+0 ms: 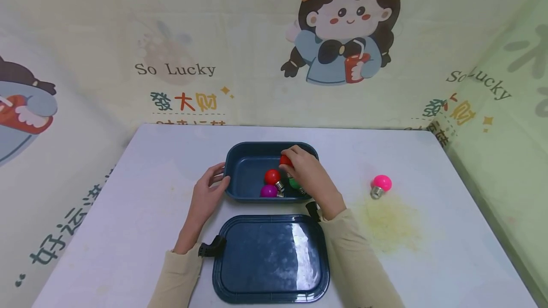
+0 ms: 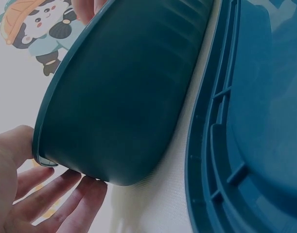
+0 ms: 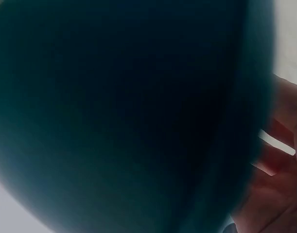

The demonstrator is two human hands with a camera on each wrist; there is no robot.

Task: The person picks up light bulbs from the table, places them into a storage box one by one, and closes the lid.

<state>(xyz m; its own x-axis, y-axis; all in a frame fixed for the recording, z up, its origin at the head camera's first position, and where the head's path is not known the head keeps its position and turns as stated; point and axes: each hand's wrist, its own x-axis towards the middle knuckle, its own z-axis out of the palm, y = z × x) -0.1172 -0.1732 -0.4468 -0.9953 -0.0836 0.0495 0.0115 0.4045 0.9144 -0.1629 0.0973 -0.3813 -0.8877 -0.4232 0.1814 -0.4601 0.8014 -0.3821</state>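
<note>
The right hand (image 1: 309, 171) reaches into the dark-blue plastic tub (image 1: 244, 168), fingers pinching a small red bulb (image 1: 285, 160) at its far wall — the left hand (image 1: 208, 195) rests straight-fingered on the tub's left rim.

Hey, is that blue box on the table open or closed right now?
Open. The blue box has no cover on; its lid lies flat on the table in front of it, and colored bulbs show inside.

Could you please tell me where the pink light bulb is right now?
In the head view, the pink light bulb lies alone on the white table, right of the dark blue plastic tub, beyond a yellowish stain.
</note>
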